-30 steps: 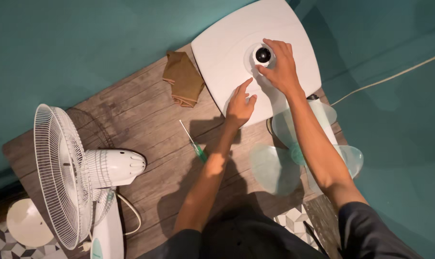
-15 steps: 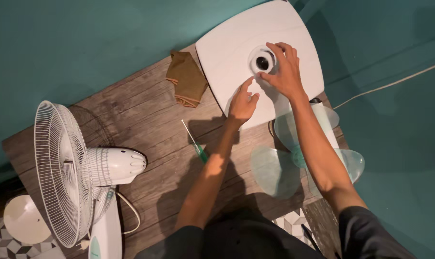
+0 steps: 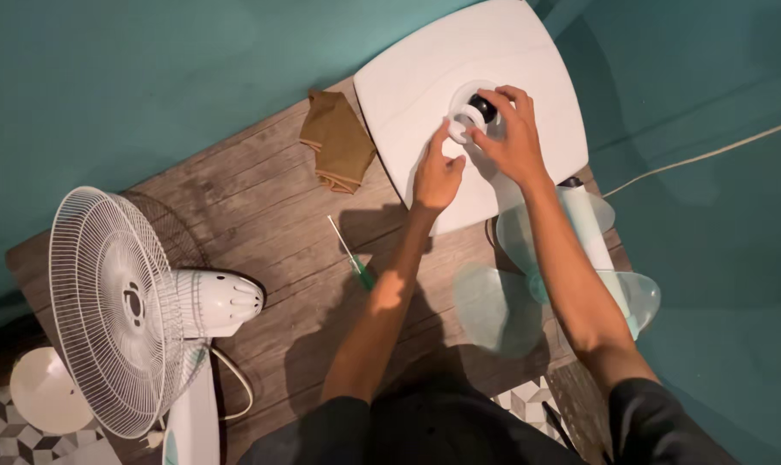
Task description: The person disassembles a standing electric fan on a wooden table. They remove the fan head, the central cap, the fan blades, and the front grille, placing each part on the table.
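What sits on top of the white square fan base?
On the white fan base, a white ring around a dark socket; both hands, left hand and right hand, cover its near side.

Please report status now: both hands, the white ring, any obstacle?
Left hand and right hand both on white ring at socket of fan base. Ring tilted. Nothing in the way.

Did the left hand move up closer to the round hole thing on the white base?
Yes. The left hand slid up the white square base toward its round collar; its fingertip now touches the collar, beside the right hand.
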